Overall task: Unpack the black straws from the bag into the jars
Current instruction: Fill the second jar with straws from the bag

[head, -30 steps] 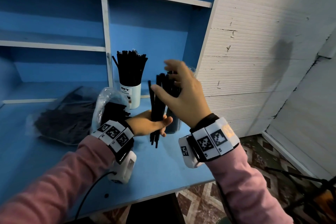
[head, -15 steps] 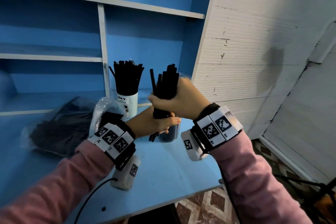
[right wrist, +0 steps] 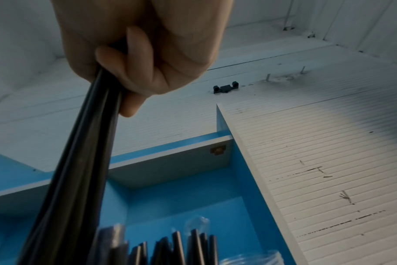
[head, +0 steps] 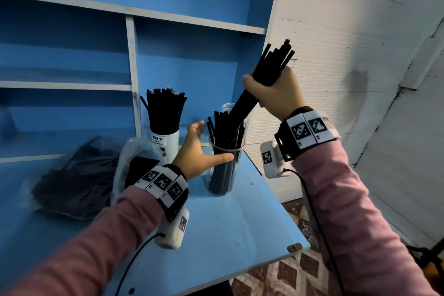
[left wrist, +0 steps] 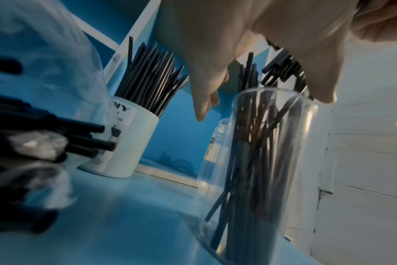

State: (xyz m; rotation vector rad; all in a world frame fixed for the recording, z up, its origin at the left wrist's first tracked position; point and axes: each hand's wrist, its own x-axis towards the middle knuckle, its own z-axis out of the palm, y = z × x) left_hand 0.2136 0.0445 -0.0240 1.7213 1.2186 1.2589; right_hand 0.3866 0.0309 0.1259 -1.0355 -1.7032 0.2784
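Observation:
My right hand (head: 269, 86) grips a bundle of black straws (head: 254, 94) in a fist, tilted up to the right. The bundle's lower ends reach into the clear jar (head: 225, 168), which holds several straws. The right wrist view shows the fist (right wrist: 136, 62) round the bundle (right wrist: 79, 161). My left hand (head: 211, 143) is open beside the jar, fingers spread, with the thumb (head: 223, 157) across the jar's front. The left wrist view shows those fingers (left wrist: 202, 107) above the clear jar (left wrist: 261, 161). The plastic bag of straws (head: 134, 163) lies left of the hand.
A white jar (head: 165, 144) labelled DIY, packed with straws, stands behind on the left. Another clear jar (head: 228, 108) stands behind the one in use. A larger dark bag (head: 79, 180) lies on the blue desk (head: 228, 223) at the left. The white wall (head: 336, 79) is close on the right.
My left hand has let go of the bundle and opened beside the clear jar. My right hand has lifted and tilted the bundle, whose lower ends now sit in the jar.

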